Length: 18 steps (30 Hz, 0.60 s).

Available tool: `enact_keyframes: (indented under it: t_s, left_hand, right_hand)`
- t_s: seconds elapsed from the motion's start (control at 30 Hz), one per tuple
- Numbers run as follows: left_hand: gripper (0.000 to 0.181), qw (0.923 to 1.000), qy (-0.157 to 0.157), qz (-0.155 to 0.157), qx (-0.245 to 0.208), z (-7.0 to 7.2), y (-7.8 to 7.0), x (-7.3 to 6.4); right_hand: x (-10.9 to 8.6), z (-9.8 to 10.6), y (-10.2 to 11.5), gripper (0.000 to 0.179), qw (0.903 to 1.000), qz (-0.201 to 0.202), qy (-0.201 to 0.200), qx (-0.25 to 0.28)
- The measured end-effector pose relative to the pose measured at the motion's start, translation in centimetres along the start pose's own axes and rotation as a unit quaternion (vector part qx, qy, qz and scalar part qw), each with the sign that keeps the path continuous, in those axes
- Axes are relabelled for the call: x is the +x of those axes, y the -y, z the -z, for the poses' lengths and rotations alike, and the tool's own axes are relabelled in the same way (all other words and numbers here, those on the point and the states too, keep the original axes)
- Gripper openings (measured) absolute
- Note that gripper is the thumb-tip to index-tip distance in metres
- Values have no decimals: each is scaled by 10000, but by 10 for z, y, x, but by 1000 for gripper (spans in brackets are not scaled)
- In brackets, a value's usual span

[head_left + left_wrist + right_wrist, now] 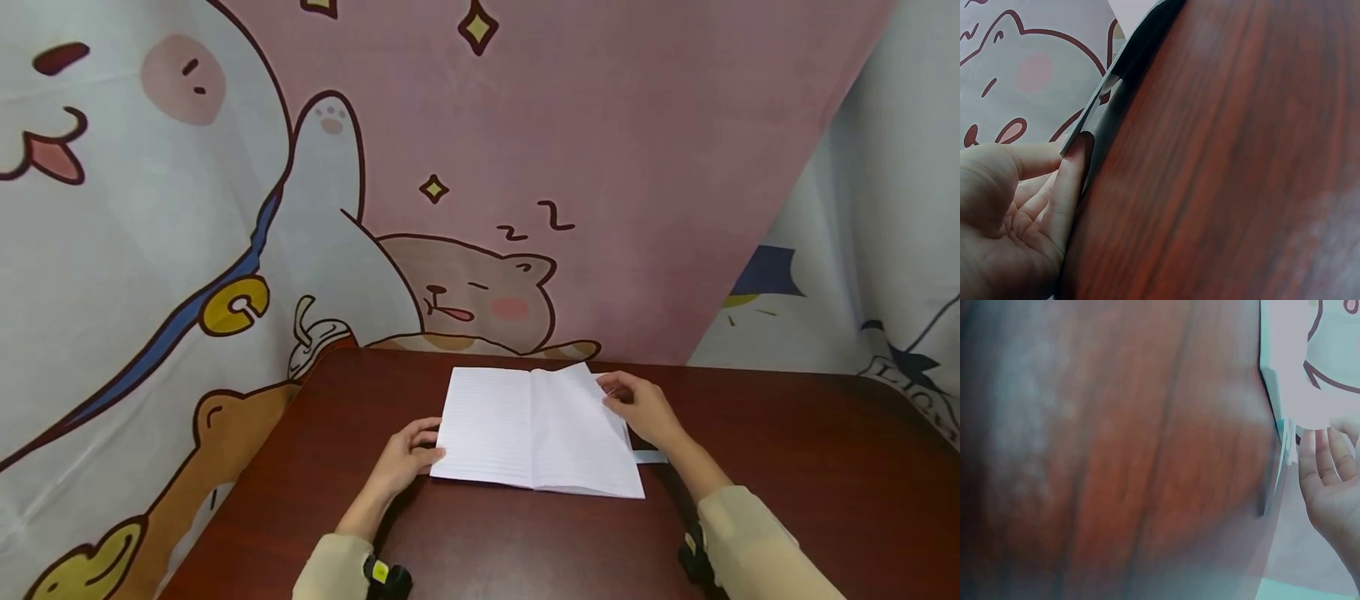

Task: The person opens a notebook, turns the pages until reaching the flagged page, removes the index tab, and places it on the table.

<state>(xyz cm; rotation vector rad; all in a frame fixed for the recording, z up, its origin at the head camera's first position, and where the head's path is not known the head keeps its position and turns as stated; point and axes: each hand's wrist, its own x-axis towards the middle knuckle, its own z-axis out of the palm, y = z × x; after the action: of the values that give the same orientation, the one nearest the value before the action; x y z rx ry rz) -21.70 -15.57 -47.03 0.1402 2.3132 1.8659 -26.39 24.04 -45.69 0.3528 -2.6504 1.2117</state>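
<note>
An open notebook (483, 425) with lined white pages lies on the dark red-brown table. My left hand (405, 458) grips its left edge, thumb on top and fingers underneath. In the left wrist view that notebook edge (1099, 100) stands slightly raised, with a dark underside. At the upper right, my right hand (645, 408) pinches the edge of a right-hand page (577, 417), which curves up from the sheets below. The right wrist view has the fingers (1325, 456) under this page, the thumb above it.
A pale ribbon-like strip (650, 457) sticks out from the notebook's right side. The wooden table (787, 483) ends at a cloth backdrop (660, 167) printed with cartoon animals. Dark wrist cameras (388, 577) sit at both sleeves.
</note>
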Motion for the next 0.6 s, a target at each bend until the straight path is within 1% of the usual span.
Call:
enact_keyframes:
  t_s: [0.23,0.47,0.6]
  left_hand:
    - [52,10000,8,-41,-25,0,0,0]
    - [52,10000,-18,11,-25,-1,-3,0]
    - [51,10000,-22,2,-44,-1,-2,0]
  right_hand:
    - [0,-4,6,24,9993,167,252,237]
    - [1,-6,10,21,9989,86,409,210]
    - [1,-8,11,32,9982,42,497,323]
